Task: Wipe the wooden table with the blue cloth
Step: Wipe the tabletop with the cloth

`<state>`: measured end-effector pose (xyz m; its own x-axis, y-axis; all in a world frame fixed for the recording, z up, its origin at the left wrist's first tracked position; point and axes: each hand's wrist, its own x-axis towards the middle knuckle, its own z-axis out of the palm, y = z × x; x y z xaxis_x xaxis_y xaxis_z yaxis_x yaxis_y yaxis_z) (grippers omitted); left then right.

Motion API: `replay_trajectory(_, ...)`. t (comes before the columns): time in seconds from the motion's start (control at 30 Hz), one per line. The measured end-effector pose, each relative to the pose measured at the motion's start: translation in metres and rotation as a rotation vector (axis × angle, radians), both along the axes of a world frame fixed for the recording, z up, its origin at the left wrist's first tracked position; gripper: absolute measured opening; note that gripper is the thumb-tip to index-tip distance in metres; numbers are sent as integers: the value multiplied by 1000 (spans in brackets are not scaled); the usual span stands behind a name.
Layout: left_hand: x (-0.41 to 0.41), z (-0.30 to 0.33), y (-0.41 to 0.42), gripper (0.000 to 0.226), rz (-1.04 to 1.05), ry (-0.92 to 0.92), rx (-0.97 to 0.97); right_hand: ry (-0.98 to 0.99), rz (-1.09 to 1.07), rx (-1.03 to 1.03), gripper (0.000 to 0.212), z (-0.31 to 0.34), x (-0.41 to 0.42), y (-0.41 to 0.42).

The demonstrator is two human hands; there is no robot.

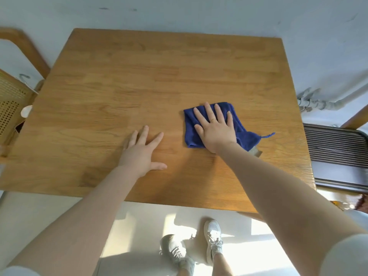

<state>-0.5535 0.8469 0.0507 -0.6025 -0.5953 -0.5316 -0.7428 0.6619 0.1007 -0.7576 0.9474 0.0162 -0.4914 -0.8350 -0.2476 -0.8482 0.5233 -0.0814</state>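
Observation:
A blue cloth (191,128) lies bunched on the right half of the wooden table (139,76). My right hand (216,126) presses flat on top of the cloth with fingers straight and spread. A thin blue loop sticks out from the cloth's right corner. My left hand (142,152) rests flat on the bare wood to the left of the cloth, fingers spread, apart from it.
A wooden chair with a cane seat (12,104) stands at the table's left side. A dark slatted chair (336,152) sits at the right edge. A pale wall runs behind the table. My feet in white shoes (213,238) stand below the near edge.

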Motion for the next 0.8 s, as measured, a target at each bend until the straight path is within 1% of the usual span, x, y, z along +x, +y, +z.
replay_trajectory(0.13, 2, 2, 1, 95, -14, 4, 14, 5, 29, 38, 54, 7, 22, 15)
replay_trajectory(0.2, 1, 3, 0, 94, -18, -11, 17, 17, 116, 53, 55, 9, 44, 32)
replay_trajectory(0.3, -2, 5, 0, 93, -34, -27, 16, -2, 243, 36, 63, 6, 81, 58)
replay_trajectory(0.43, 2, 8, -7, 89, -102, -32, 44, 15, 299, 14, 55, 2, 99, 71)
replay_trajectory(0.5, 8, 10, -18, 85, -132, -17, 82, -18, 322, 7, 56, 3, 94, 65)
replay_trajectory(0.6, 15, 8, -30, 86, -192, 12, 71, -24, 256, -44, 61, 3, 80, 44)
replay_trajectory(0.7, 19, 1, -29, 91, -207, 39, 22, -6, 149, -64, 54, 3, 59, 10)
replay_trajectory(0.8, 21, -2, -31, 93, -212, 58, -10, -9, 66, -61, 53, 2, 30, -29)
